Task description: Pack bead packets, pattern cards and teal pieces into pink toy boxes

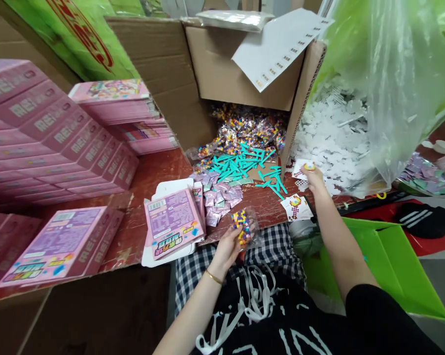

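From where I stand, the left hand (pixel 227 249) has its fingers wrapped round a clear bead bag (pixel 243 229), held just off the front edge of the tabletop (pixel 261 207), above the lap; a slackened grip could drop it there, a split film scatter beads. The right hand's (pixel 314 178) fingers seem to pinch a printed card (pixel 299 170) beside the white plastic pieces (pixel 329 133), which might snag it. Loose cards (pixel 295 208) sit by the front edge, where a brushing forearm could tip them off; a white flap (pixel 187 250) under the pink box (pixel 172 222) overhangs. Bare room is mainly a narrow strip between purple sachets (pixel 222 199) and loose cards.
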### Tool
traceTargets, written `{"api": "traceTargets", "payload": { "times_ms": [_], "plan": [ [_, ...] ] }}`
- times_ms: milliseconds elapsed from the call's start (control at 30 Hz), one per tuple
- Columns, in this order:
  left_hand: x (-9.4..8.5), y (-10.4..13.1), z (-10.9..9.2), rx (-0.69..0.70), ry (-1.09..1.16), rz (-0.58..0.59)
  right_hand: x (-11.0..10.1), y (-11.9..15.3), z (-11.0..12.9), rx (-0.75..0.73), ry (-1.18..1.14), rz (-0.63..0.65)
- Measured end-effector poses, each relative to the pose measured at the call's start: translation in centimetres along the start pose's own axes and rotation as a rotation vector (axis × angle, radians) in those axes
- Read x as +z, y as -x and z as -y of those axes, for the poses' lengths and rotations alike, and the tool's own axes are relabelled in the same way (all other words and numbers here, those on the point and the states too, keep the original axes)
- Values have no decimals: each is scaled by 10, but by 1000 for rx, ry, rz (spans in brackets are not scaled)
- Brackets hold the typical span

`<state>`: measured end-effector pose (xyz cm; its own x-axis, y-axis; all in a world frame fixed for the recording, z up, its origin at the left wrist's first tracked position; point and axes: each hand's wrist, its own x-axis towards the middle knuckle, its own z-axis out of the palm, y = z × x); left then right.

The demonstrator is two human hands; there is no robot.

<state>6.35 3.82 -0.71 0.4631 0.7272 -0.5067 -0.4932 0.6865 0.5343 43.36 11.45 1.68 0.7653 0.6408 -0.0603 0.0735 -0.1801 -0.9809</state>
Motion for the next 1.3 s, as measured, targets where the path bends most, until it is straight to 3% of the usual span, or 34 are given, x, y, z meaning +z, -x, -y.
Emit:
{"api": "traceTargets", "payload": {
  "times_ms": [67,133,233,300,367,467,600,700,800,867,933,1000,1133,1233,1300],
  "plan": [
    [4,-5,6,102,-19,-58,-6,32,-1,-10,-162,45],
    [9,-10,14,154,-6,-57,3,85,-10,24,-300,206],
    [15,-14,26,205,12,-7,36,174,-32,47,-184,488],
    [15,-14,31,268,-23,-36,59,208,-40,-97,21,528],
    [12,-12,32,302,-54,-98,74,208,-38,-288,236,432],
    [6,-10,27,278,-47,-154,85,160,-25,-531,586,280],
    [3,-8,15,265,-34,-161,98,93,-6,-580,1035,451],
    [1,-7,7,254,-19,-143,103,74,10,-565,987,485],
    [-2,-7,0,265,-19,-140,98,86,24,-443,419,456],
    [-3,-5,-2,267,-44,-139,93,111,29,-242,33,599],
    [-3,-1,-3,274,-102,-121,91,146,28,-98,-154,805],
    [-2,6,-2,318,-181,-91,93,180,23,-128,-181,882],
    [2,24,-4,448,-288,-79,97,216,16,-345,-68,704],
    [0,39,-24,463,-401,-3,107,217,21,-192,-122,895],
    [-10,48,-49,547,-507,-26,127,213,31,-108,-140,1040]
  ]
}}
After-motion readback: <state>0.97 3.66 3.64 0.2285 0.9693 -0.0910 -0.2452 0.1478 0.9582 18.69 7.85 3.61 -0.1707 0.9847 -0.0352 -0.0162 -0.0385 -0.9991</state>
